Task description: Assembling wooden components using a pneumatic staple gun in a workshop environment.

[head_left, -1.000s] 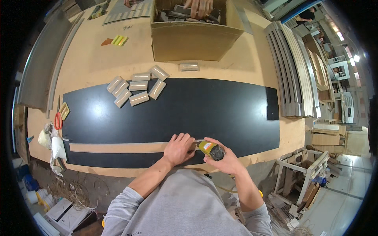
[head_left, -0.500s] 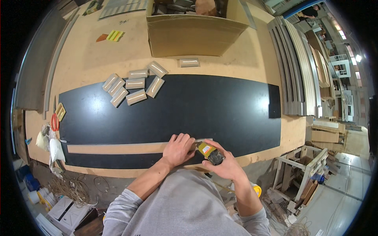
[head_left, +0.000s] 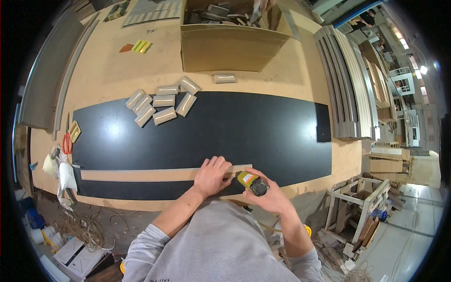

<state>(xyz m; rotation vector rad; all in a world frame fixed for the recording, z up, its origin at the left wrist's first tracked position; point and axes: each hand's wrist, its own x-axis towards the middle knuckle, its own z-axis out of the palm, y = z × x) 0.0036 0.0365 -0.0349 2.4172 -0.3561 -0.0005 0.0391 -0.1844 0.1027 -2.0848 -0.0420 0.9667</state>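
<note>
A long, narrow wooden strip (head_left: 138,175) with a pale face lies along the near part of a black board (head_left: 225,129). My left hand (head_left: 213,175) is closed over the strip near its right end, fingers bent across its far edge. In my right hand (head_left: 272,197) is a small yellow-green and black power tool (head_left: 253,183), gripped around its body and tilted. Its working tip is close to the strip's near edge, just right of my left hand; whether it touches cannot be made out.
Several short moulded wooden blocks (head_left: 164,100) lie at the board's far left. Beyond stands an open carton (head_left: 230,47) of wood pieces, with another person's hand (head_left: 263,5) at it. Red-handled scissors (head_left: 67,143) lie left; stacked long panels (head_left: 345,84) stand right.
The power tool has drawn slightly away from the strip, whose right end shows more. The other person's hand has shifted right at the carton. The whole view has shifted a little.
</note>
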